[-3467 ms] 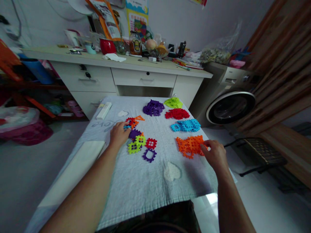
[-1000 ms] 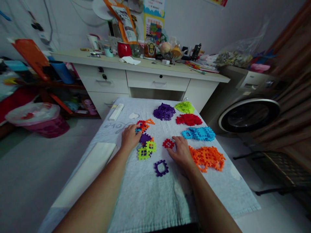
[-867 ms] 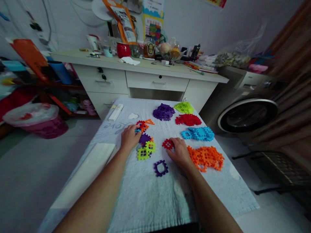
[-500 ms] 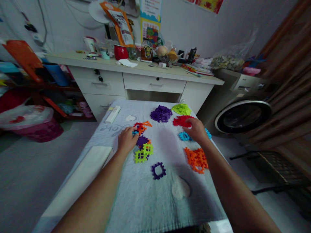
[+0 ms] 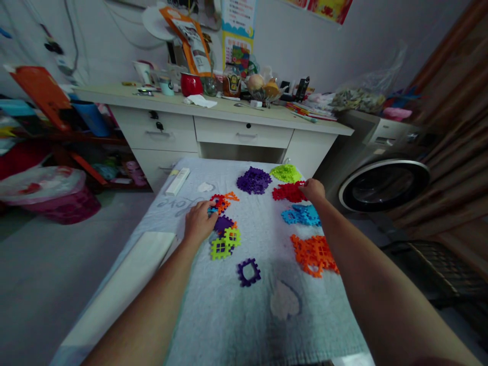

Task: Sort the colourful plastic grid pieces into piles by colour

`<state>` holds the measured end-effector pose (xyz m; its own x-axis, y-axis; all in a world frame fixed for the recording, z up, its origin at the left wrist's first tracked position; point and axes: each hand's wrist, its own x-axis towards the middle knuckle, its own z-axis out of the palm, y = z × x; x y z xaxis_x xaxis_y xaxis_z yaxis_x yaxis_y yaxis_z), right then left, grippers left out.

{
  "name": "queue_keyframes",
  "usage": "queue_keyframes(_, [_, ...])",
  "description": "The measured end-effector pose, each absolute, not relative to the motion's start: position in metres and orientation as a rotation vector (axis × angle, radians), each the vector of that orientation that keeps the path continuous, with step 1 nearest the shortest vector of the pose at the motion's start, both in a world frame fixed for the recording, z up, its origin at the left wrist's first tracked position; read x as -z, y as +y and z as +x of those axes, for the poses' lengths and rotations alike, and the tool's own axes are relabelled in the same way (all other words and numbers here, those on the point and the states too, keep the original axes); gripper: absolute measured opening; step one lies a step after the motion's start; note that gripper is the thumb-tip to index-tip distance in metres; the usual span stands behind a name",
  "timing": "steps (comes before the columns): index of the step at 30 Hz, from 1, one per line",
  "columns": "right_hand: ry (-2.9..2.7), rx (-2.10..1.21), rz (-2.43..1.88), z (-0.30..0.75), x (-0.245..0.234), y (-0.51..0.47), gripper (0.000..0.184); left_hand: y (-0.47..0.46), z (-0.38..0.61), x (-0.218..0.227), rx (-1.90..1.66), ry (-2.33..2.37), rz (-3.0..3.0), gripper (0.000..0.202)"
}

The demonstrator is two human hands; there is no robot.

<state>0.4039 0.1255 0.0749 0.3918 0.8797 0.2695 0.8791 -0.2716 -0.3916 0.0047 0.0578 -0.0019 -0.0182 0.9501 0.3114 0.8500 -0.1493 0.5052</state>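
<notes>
On a pale towel (image 5: 224, 320) lie sorted piles of interlocking plastic tiles: purple (image 5: 253, 180), lime (image 5: 285, 173), red (image 5: 285, 192), blue (image 5: 299, 215) and orange (image 5: 314, 253). My right hand (image 5: 313, 190) reaches to the right edge of the red pile, fingers pinched on a red tile there. My left hand (image 5: 199, 222) rests with curled fingers on a mixed cluster of tiles (image 5: 222, 203), orange, red, blue and purple. Two lime tiles (image 5: 224, 243) lie just right of that hand. A single purple tile (image 5: 249, 271) lies nearer me.
A white tube (image 5: 177, 181) lies at the towel's far left. Behind stands a cluttered cream desk (image 5: 244, 133) with drawers. A washing machine (image 5: 383, 178) is at the right, a pink bin with a plastic bag (image 5: 49, 195) on the floor at the left.
My right hand took the lone red tile from beside the lime ones and carried it away from me to the red pile. My left hand stayed on the mixed cluster.
</notes>
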Motion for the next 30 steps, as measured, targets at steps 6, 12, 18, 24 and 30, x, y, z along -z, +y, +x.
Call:
queue_keyframes(6, [-1.472, 0.080, -2.194, 0.392, -0.087, 0.112, 0.025, 0.060, 0.003, 0.006, -0.914, 1.930, 2.080, 0.028])
queue_keyframes(12, [-1.621, -0.131, -1.874, 0.333, -0.090, 0.075, 0.022, 0.059, 0.004, 0.004, -0.957, 1.896, 2.077, 0.026])
queue_keyframes(18, [-1.983, -0.466, -1.580, 0.251, -0.053, 0.042, 0.014, 0.055, 0.004, -0.001, -0.967, 1.857, 2.043, 0.030])
queue_keyframes(24, [-2.194, -0.507, -1.381, 0.209, -0.026, 0.021, 0.035, 0.055, 0.003, -0.001, -1.010, 1.835, 2.002, 0.031])
queue_keyframes(30, [-2.223, -0.597, -1.334, 0.198, -0.023, 0.016, 0.050, 0.056, 0.003, 0.002, -1.052, 1.766, 1.988, 0.031])
